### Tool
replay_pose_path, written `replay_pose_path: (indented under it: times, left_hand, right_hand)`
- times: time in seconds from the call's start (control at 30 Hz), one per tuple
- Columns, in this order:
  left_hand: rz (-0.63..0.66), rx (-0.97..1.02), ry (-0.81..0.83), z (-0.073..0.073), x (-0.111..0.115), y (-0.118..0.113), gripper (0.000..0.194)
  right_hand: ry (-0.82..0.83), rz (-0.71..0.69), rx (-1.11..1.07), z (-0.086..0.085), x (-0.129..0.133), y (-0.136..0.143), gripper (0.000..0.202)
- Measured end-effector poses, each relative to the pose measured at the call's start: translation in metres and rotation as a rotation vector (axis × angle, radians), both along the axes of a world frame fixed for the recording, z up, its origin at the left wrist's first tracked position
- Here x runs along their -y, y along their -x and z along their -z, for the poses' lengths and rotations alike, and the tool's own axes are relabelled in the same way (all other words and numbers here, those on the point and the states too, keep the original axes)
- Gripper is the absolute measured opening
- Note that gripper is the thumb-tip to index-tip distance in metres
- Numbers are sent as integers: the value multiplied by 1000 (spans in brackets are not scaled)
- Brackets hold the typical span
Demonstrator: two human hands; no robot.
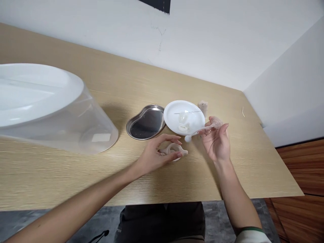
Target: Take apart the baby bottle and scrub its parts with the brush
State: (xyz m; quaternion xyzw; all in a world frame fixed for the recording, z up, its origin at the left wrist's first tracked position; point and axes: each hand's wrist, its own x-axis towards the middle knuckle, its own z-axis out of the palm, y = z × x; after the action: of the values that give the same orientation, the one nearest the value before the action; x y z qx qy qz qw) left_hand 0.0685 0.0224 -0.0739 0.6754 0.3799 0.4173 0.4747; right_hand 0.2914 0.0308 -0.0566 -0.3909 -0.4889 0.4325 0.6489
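My left hand (162, 148) is curled round a beige ring with a handle-like lug on each side (186, 152), just above the table. Between the fingers of my right hand (216, 143) is a clear, soft drinking straw (199, 131) with a wider translucent top and a whitish ball at its lower end. The ball hangs by the near rim of a white plate (169, 123). On that plate lie a clear dome-like piece (182, 117), a small whitish part (184, 127) and a thin rod (189, 112) reaching across the rim.
A kidney-shaped metal tray (146, 123) stands left of the plate. A large translucent bin (101, 135) with a white top takes up the left of the table. Behind the plate is a speckled beige piece (203, 105). A thin pale strip (243, 111) lies farther right, near the wall.
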Motion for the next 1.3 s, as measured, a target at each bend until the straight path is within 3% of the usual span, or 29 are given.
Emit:
replay_pose_path:
  times: [0.4,0.6,0.97,1.17,1.3]
  left_hand:
    - [19,28,40,4,-1,5,46]
    - [24,4,64,5,0,5,48]
    - [29,-9,14,7,-1,6,43]
    - [25,8,57,3,0,4,42]
    - [30,10,70,3,0,4,42]
  right_hand:
    - [97,159,-163,24,-27,-12,44]
    - [114,232,-104,33,-32,-13,46]
    - [150,398,5,33,-33,-18,55]
    - [142,415,174,43,-33,-19,55]
    - [112,481,496,52,-32,-21,52]
